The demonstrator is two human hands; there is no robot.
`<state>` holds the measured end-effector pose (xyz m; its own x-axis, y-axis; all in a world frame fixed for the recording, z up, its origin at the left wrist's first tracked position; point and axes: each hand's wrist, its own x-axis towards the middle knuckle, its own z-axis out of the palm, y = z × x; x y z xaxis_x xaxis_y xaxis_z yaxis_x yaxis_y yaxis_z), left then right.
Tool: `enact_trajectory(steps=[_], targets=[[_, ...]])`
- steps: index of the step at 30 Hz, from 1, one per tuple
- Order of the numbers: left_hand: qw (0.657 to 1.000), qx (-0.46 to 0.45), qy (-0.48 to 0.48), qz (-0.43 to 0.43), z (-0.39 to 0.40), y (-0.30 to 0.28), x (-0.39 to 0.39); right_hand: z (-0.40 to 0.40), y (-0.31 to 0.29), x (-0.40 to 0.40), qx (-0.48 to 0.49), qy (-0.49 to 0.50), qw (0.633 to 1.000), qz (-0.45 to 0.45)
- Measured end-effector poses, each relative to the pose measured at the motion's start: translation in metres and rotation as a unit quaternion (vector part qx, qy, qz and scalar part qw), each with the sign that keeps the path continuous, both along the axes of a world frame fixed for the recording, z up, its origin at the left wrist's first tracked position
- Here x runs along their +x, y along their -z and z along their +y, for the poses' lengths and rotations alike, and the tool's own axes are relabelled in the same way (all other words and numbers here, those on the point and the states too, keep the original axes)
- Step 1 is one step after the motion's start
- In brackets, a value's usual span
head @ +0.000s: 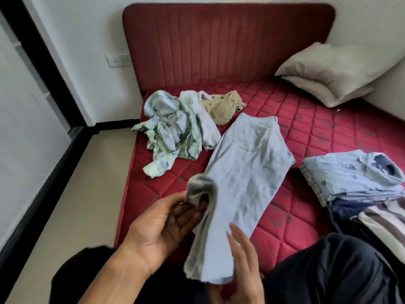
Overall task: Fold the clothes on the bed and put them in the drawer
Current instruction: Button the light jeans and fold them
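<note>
Light blue jeans [245, 167] lie lengthwise on the red quilted mattress [317, 128], waistband towards the headboard, leg ends near me. My left hand [166, 229] pinches one leg end and lifts it, so the fabric curls over my fingers. My right hand [243, 260] lies against the other leg end with straight fingers. A loose heap of unfolded clothes [175, 128], pale printed shirts and a beige garment, sits at the mattress's far left. A pile of folded clothes [355, 178] stands at the right edge.
Two grey pillows [328, 73] lean in the far right corner against the red headboard [228, 44]. My dark-trousered knee [328, 270] rests on the bed at bottom right. Beige floor [72, 205] runs along the bed's left side.
</note>
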<state>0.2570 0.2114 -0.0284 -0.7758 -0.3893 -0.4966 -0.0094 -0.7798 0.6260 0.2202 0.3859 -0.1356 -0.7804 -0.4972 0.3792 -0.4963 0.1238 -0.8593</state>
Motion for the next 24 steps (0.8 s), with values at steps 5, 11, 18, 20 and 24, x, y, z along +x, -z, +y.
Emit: enact_trajectory(steps=[5, 11, 18, 20, 24], targets=[[0.99, -0.095, 0.077, 0.071, -0.015, -0.034, -0.091, -0.011, -0.047, -0.107, -0.155, 0.13, 0.979, 0.023], [0.91, -0.408, 0.059, 0.035, -0.061, -0.024, -0.255, -0.052, -0.055, -0.265, -0.117, 0.198, 0.973, 0.009], [0.771, -0.633, 0.071, -0.015, -0.118, 0.065, -0.4, -0.13, 0.0, -0.471, -0.032, 0.242, 0.962, -0.123], [0.694, -0.706, 0.135, -0.044, -0.119, 0.109, -0.388, -0.131, 0.029, -0.49, 0.044, 0.212, 0.948, -0.233], [0.67, -0.701, 0.156, -0.188, -0.139, 0.191, -0.319, -0.099, 0.101, -0.469, 0.13, 0.16, 0.942, -0.264]])
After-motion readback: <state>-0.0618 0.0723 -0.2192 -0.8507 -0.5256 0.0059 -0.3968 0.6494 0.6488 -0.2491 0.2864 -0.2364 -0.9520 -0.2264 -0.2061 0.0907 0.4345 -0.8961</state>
